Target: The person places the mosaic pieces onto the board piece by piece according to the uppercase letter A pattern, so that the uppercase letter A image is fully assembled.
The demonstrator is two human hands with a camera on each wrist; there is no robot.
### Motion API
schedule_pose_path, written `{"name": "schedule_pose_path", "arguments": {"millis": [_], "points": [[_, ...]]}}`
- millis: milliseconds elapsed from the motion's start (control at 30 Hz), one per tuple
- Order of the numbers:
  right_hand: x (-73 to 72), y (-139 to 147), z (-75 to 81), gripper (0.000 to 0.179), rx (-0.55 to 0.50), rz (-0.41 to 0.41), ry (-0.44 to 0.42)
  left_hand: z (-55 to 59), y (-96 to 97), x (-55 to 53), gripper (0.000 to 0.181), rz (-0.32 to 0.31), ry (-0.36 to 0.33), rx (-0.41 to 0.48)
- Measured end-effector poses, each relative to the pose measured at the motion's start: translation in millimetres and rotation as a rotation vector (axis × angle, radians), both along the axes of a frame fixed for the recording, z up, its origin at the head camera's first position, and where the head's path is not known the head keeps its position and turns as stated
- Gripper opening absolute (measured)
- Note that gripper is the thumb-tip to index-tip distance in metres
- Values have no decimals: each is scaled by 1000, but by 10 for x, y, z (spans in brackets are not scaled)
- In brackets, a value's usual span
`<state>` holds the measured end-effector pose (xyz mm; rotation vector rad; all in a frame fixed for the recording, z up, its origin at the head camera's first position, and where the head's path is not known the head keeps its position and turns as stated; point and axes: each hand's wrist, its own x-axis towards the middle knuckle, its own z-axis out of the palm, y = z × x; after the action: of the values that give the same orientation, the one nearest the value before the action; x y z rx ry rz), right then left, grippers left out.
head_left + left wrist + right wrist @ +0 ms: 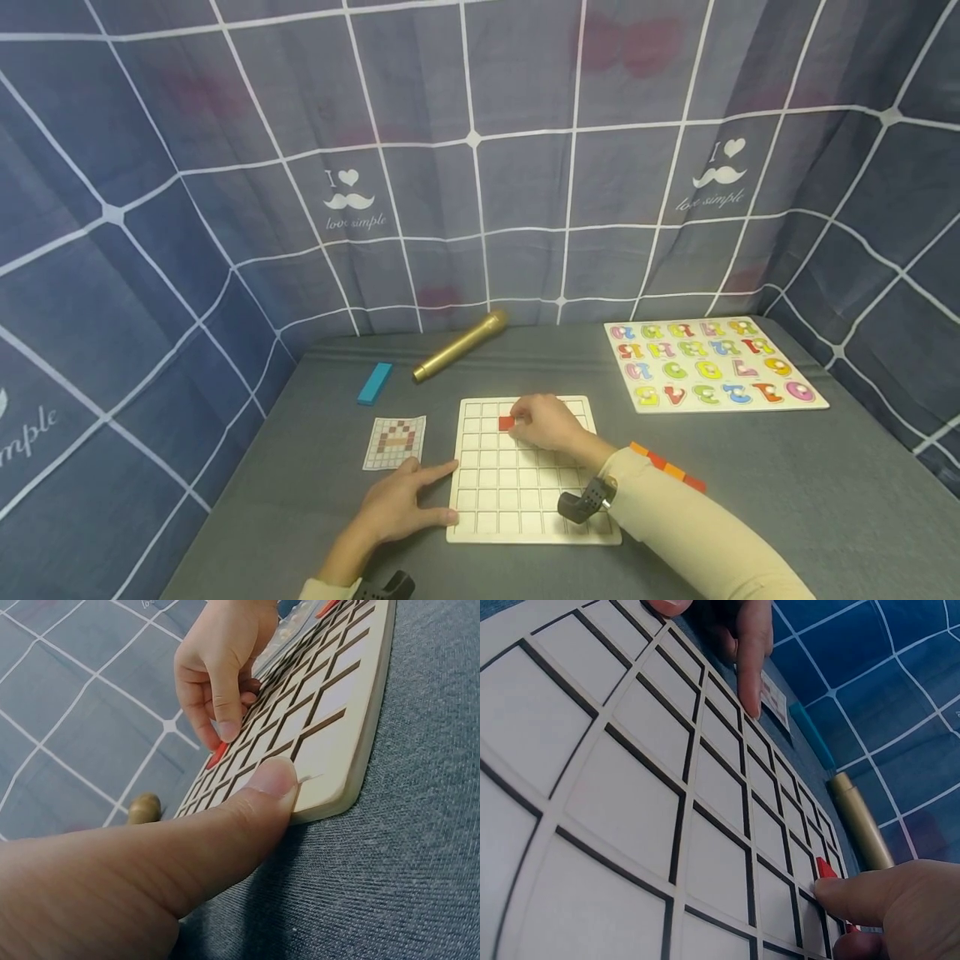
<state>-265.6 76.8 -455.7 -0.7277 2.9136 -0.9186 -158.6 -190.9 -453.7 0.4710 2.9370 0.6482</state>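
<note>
A pale wooden board (487, 500) with a grid of square recesses lies in front of me. At its far part, my right hand (546, 423) pinches a small red square tile (217, 755) between thumb and fingers, low over the grid. In the right wrist view, a bit of red (853, 928) also shows by the fingers, mostly hidden. My left hand (397, 502) rests at the board's left edge, thumb and index finger stretched out against it. Beside that hand lies a card (377, 454) printted with a coloured grid pattern.
Orange and red tiles (673, 472) lie in a row right of the board, partly behind the right forearm. A blue bar (374, 383) and a gold microphone-shaped stick (459, 347) lie farther back. A number puzzle board (705, 368) sits at the back right, near the curtain (525, 183).
</note>
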Motion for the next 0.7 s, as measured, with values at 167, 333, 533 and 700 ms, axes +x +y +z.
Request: {"name": "schedule_pose_path", "arguments": {"millis": [167, 333, 533, 700], "points": [[3, -5, -2, 29, -7, 3, -7, -2, -10, 10, 76, -12, 2, 6], [5, -4, -7, 28, -10, 3, 4, 8, -6, 12, 76, -18, 0, 11], [6, -12, -15, 29, -16, -5, -4, -5, -10, 7, 77, -22, 12, -13], [1, -15, -16, 27, -16, -10, -18, -20, -10, 10, 77, -30, 36, -24]]}}
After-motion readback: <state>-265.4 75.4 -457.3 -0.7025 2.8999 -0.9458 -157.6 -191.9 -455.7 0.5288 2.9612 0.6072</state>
